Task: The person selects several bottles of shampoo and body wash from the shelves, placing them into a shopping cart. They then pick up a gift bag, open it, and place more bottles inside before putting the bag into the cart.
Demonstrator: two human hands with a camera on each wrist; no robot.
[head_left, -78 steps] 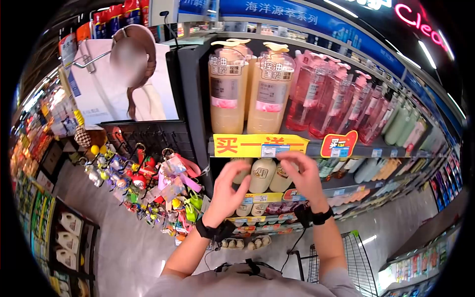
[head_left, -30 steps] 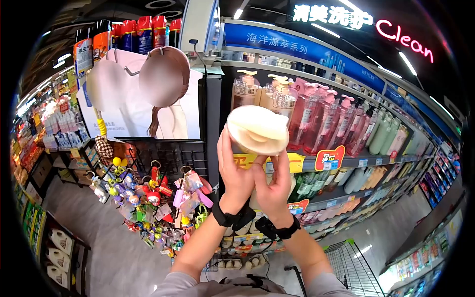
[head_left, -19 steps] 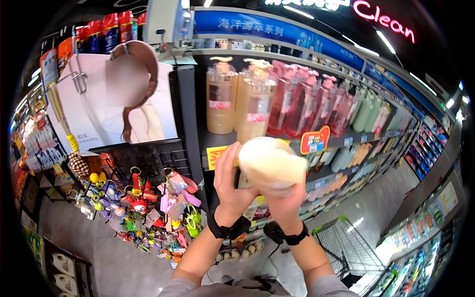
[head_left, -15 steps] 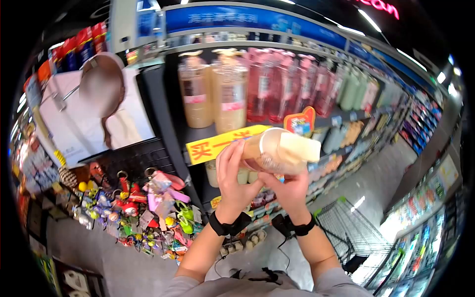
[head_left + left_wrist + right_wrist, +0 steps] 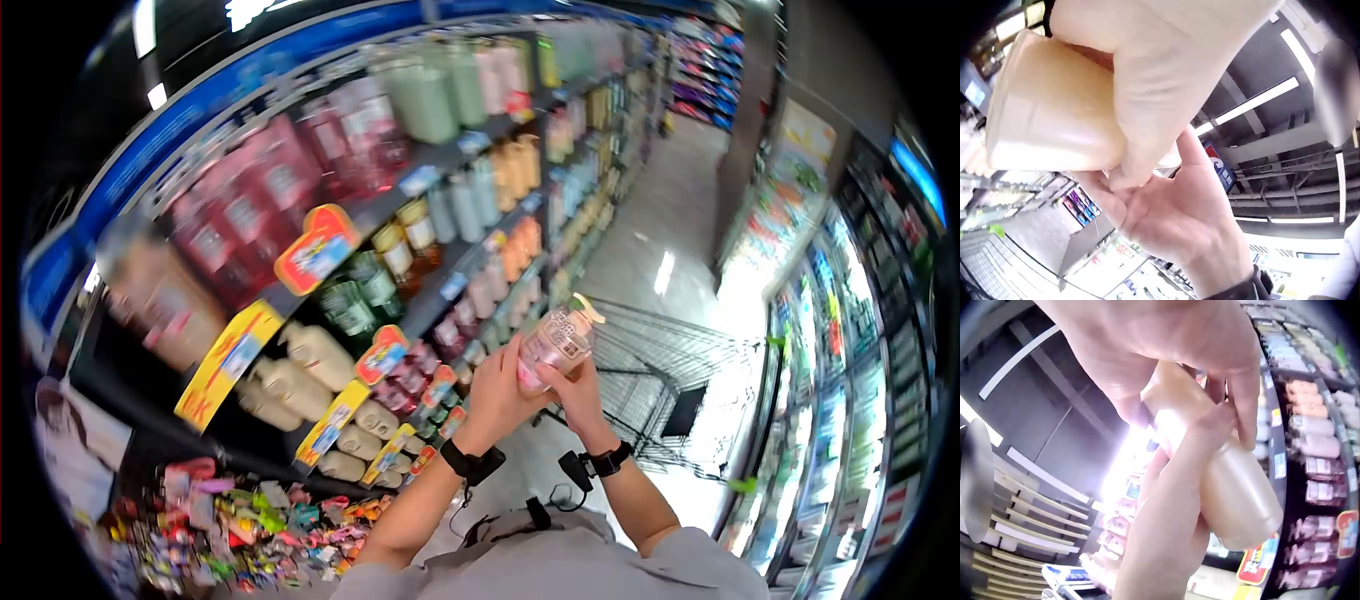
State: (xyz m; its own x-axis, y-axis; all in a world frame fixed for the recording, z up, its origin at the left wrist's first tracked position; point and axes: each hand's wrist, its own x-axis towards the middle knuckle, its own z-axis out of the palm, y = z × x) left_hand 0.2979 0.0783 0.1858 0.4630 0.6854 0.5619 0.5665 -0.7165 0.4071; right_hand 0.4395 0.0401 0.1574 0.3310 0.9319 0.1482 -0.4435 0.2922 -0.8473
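Note:
A peach-coloured pump bottle (image 5: 560, 345) with a pink label is held upright, slightly tilted, between both hands in the head view. My left hand (image 5: 495, 395) grips its left side and lower part. My right hand (image 5: 580, 400) holds the right side, thumb across the label. The left wrist view shows the smooth bottle body (image 5: 1054, 106), with the left hand (image 5: 1160, 75) curled round it and the right hand (image 5: 1179, 212) beyond. In the right wrist view the bottle (image 5: 1241, 494) lies within the left hand's grip (image 5: 1172, 506), the right hand (image 5: 1179, 337) around its other end.
Shelves at the left hold pink bottles (image 5: 245, 215), green bottles (image 5: 425, 95) and cream bottles (image 5: 315, 355), with a yellow price strip (image 5: 230, 365). Small hanging toys (image 5: 245, 520) are at lower left. A wire shopping cart (image 5: 640, 375) stands at the right, beside the aisle floor (image 5: 640, 245).
The hands went from empty at the shelf to holding the bottle. The view has swung right toward the aisle and cart, and the bottle's pump end and label have turned into sight.

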